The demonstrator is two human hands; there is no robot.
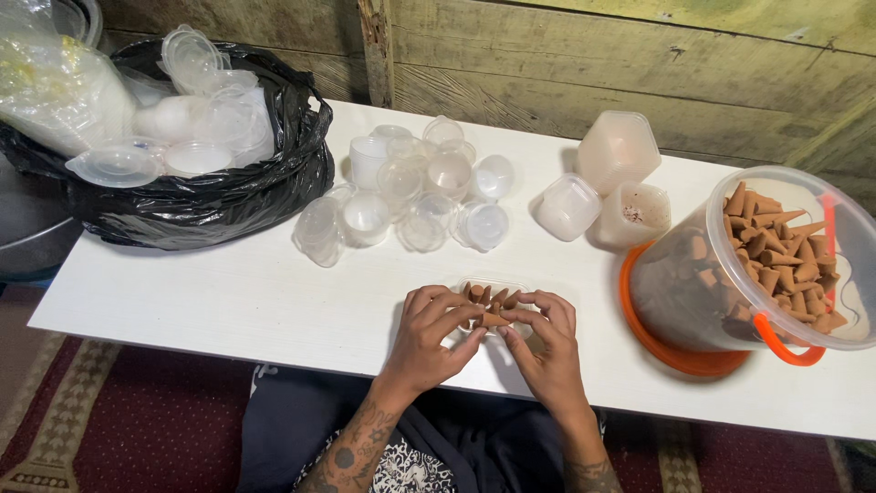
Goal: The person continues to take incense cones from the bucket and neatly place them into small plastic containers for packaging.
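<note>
Your hands met at the near edge of the counter (228, 301), left hand (429, 342) beside right hand (547, 351), with a small container of cones (493, 297) just behind your fingers. Behind that stood a cluster of small cups (411, 196). To your right lay a tipped bucket of cones (757, 265), with three lidded tubs (607, 187) behind and left of it. At far left sat a bag of lids (182, 137).
</note>
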